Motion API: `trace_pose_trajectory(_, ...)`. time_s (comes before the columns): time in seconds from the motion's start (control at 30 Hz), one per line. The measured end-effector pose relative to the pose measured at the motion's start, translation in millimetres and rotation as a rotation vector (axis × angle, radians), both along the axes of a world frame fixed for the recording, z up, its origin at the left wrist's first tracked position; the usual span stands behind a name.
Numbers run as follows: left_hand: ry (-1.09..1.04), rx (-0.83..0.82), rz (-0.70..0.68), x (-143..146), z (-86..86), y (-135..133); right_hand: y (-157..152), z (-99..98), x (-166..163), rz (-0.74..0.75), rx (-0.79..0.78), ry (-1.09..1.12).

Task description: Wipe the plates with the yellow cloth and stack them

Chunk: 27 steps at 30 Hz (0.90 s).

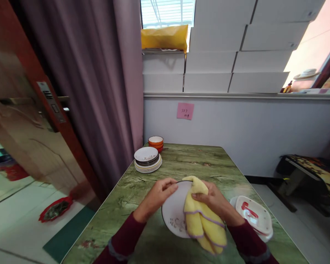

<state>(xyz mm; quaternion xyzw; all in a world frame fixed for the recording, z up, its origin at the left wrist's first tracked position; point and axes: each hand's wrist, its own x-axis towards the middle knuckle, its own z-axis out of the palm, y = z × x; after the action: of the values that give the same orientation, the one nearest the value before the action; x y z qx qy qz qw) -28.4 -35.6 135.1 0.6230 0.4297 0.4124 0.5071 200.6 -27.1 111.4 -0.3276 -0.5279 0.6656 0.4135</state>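
Wiping appears to call for a steady grip and even pressure: the plate (172, 207) is held tilted above the worktop (187, 156), left hand (161, 191) pinching its upper-left edge, right hand (214, 200) closing its fingers on the yellow cloth (205, 223) against its right side, wrists angled inward.

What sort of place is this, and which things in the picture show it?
Probably a room in a home, though the picture cannot confirm it. The signs are the stacked plates on a table, the long purple curtain, and the wooden door at left.
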Motion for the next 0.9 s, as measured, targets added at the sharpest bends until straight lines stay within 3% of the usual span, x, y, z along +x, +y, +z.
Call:
trace_pose_trajectory(0.1, 0.084, -0.031, -0.078, 13, 1.2, -9, -1, 14.3, 0, 0.159, 0.013, -0.047)
trace_pose_trajectory(0.23, -0.078, -0.103, 0.066, 26, -0.9, -19, 0, 25.1, 4, 0.180, 0.005, -0.024)
trace_pose_trajectory(0.33, -0.301, -0.166, 0.229, 30, 4.7, -16, 2, 24.6, 2, 0.026, -0.048, 0.064)
trace_pose_trajectory(0.5, -0.627, -0.157, 0.477, 38, 15.4, -1, 4, 6.1, -28, -0.474, -0.141, 0.282)
trace_pose_trajectory(0.7, -0.791, -0.097, 0.732, 59, -4.5, 4, -11, -16.9, -83, -0.884, -0.288, 0.410)
trace_pose_trajectory(0.8, -0.763, -0.099, 0.756, 68, -21.8, 0, -21, -24.1, -100, -0.904, -0.346, 0.425)
trace_pose_trajectory(0.9, -0.708, -0.097, 0.709, 69, -36.3, -9, -21, -28.3, -95, -0.809, -0.390, 0.519)
